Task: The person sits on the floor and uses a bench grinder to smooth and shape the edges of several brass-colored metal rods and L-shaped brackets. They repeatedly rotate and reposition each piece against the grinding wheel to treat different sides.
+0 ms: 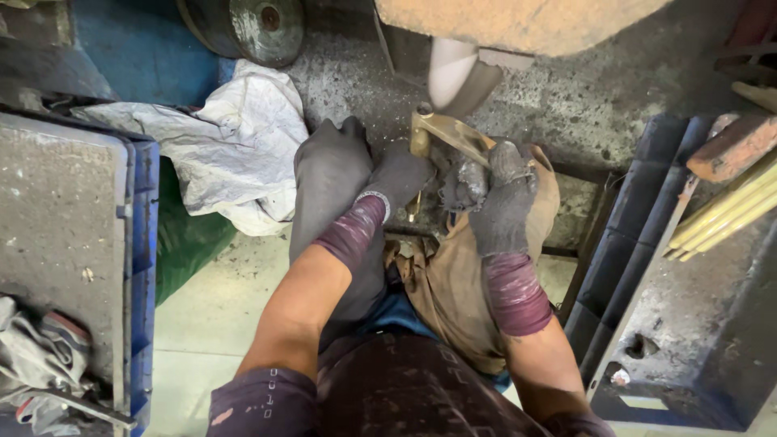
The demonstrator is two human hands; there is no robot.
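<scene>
Both hands are in dark, grimy knit gloves with maroon cuffs, working close together over the person's lap. The left hand (396, 180) has its fingers (413, 166) curled narrow around the lower end of a brass-coloured metal part (441, 129), right where a thin brass rod (413, 207) pokes down below the knuckles. The brass piece angles up and away from those fingers toward the right hand.

The right hand (503, 198) has its fingers (510, 158) wrapped over a dark, sooty lump (463, 184) that sits just to the left of them, touching the brass part's right end. Can't really tell what the lump is, it's all black grime. So both sets of fingers are closed on stuff, none spread wide.

Under the hands there's a tan leather apron (453, 283) draped over the lap, and a dark grey cloth (328, 174) lies just left of the left fingers. Straight beyond the fingers hangs a white-and-tan pipe-like piece (453, 73) under a big rusty-orange body (518, 23).

Further left of the fingers: a crumpled white sack (235, 150) on the concrete floor (210, 324) and a blue crate (139, 267) with a grey slab on it. Off to the right, a dark blue tray (688, 324) and some yellowish rods (724, 214).
</scene>
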